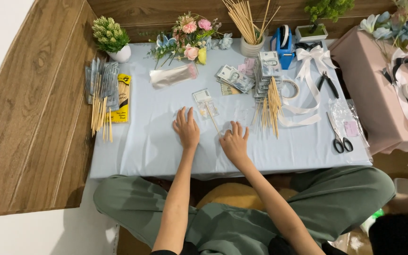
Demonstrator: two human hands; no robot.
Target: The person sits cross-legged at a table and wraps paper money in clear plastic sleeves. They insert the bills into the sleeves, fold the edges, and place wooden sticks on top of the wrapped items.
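At the middle of the pale blue surface (pixel 157 146) both hands lie flat and spread, left hand (pixel 187 130) beside, right hand (pixel 234 141) at the wooden skewer (pixel 212 119) under a sleeved banknote (pixel 205 101), finished sticks (pixel 101 97) at nine o'clock, banknote stacks (pixel 249 75) at one o'clock untouched

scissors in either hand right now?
No: the scissors lie on the blue cloth off to the right, apart from the left hand and right hand.

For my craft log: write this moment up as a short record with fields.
surface: low table under a pale blue cloth
left hand: left hand flat on the cloth, holding nothing
right hand: right hand by a thin wooden stick
between hands: small clear packet
right side: scissors, pliers, white ribbon bow
left edge: bundle of sticks
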